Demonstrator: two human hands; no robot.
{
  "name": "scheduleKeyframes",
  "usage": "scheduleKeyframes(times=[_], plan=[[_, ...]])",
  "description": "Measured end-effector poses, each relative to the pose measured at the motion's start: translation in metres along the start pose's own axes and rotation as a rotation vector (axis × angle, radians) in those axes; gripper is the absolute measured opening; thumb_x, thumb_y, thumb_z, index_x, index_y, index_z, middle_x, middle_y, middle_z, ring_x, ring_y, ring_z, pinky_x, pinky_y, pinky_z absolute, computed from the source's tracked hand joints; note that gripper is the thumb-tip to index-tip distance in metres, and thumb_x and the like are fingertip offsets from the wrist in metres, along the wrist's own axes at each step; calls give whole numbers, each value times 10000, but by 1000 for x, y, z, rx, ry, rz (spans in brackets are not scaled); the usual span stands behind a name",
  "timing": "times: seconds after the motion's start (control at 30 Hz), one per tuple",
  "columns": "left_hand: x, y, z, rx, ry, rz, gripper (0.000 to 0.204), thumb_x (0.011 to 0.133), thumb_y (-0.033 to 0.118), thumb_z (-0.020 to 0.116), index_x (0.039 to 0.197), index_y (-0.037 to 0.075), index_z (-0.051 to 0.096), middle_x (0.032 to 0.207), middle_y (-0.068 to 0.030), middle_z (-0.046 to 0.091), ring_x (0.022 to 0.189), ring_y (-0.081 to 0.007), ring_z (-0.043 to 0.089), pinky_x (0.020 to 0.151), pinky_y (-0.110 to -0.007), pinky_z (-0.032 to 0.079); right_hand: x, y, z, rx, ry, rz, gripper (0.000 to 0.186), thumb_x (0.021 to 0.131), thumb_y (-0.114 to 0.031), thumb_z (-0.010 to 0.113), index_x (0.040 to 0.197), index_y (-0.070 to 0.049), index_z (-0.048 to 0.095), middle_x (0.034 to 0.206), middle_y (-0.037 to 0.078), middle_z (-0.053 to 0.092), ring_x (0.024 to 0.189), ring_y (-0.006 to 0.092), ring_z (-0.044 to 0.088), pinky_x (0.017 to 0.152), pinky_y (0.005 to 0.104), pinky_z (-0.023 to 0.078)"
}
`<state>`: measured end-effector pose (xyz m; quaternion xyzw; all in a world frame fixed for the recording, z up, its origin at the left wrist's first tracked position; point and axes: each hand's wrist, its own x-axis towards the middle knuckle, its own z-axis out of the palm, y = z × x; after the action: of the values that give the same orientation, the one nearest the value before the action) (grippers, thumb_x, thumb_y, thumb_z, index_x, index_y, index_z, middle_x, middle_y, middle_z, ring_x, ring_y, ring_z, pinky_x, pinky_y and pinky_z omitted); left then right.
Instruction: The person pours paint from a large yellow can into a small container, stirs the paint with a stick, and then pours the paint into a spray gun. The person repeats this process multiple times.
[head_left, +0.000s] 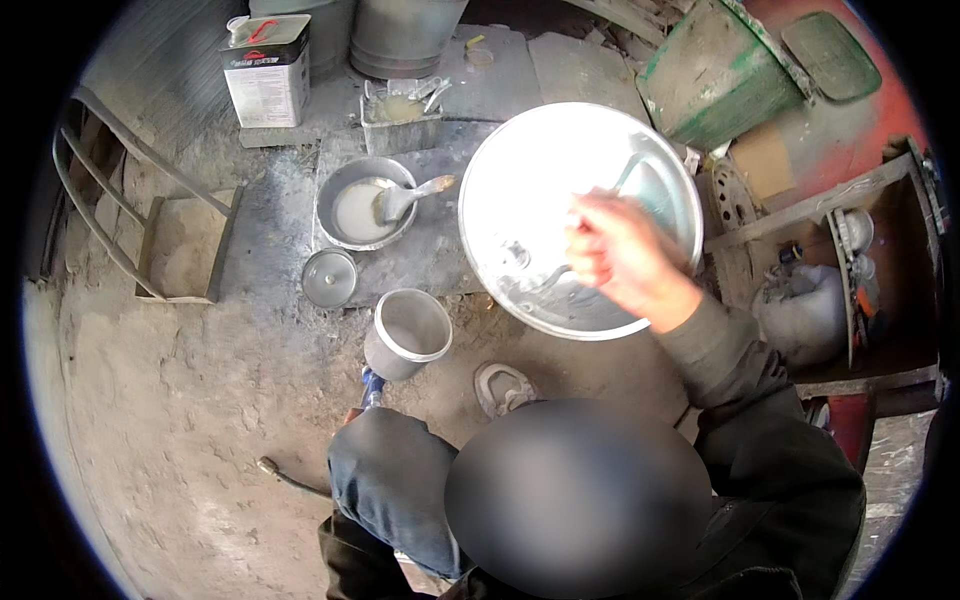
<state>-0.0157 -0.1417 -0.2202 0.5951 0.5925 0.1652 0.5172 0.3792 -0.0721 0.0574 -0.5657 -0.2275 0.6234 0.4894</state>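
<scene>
Blurred by motion, my right hand (615,250) is above a big round metal drum top (540,170) with a raised rim. Its fingers are curled closed; whether anything is in them I cannot make out. Beside my knee, a small part of my left hand (351,414) shows at the blue part of what looks like a spray gun (373,386). The rest of that hand is hidden. The gun's open grey cup (408,335) has a pale rim. A small round lid (330,278) with a knob lies nearby. A pot (322,208) holds whitish liquid and a wooden-handled brush (415,196).
A white-and-black can (266,75) and a cluttered tin (400,128) stand at the back left. A green bin (715,75) leans at the back right. A wooden box (895,290) is at right, a tray (185,245) at left. A hose end (275,470) lies on the floor.
</scene>
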Motion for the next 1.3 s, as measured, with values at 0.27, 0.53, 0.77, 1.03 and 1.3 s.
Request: scheduleKeyframes(times=[0.27, 0.53, 0.77, 1.03, 1.3], plan=[[-8, 5, 1, 27, -35, -27, 182, 805, 174, 720, 897, 38, 640, 692, -91, 620, 639, -149, 569, 601, -337, 465, 28, 99, 51, -33, 20, -115, 311, 1028, -320, 494, 796, -114, 484, 654, -59, 413, 562, 26, 377, 477, 200, 314], [-27, 3, -4, 50, -24, -82, 180, 806, 172, 724, 895, 41, 639, 691, -83, 616, 638, -145, 564, 596, -336, 462, 45, 164, 64, -156, 21, -245, 351, 1044, -296, 434, 772, -79, 480, 683, -44, 419, 616, 56, 379, 554, 253, 335], [-31, 4, 1, 57, -40, -103, 178, 807, 171, 728, 892, 43, 639, 691, -77, 613, 638, -143, 561, 593, -336, 459, 46, 170, 62, -264, 66, -257, 339, 1032, -263, 450, 799, -21, 495, 696, 20, 439, 663, 125, 420, 623, 316, 386], [-33, 7, -1, 67, -34, -107, 177, 808, 170, 733, 889, 45, 638, 691, -70, 610, 637, -139, 556, 588, -335, 456, 51, 175, 67, -385, 79, -236, 338, 1022, -251, 452, 837, 24, 519, 740, 112, 518, 710, 193, 490, 684, 359, 417], [-31, 8, -1, 70, -31, -108, 175, 810, 169, 737, 886, 47, 637, 690, -62, 606, 636, -136, 552, 584, -334, 452, 52, 177, 69, -407, 99, -231, 327, 1015, -248, 462, 861, 30, 537, 762, 139, 544, 730, 229, 531, 707, 371, 431]])
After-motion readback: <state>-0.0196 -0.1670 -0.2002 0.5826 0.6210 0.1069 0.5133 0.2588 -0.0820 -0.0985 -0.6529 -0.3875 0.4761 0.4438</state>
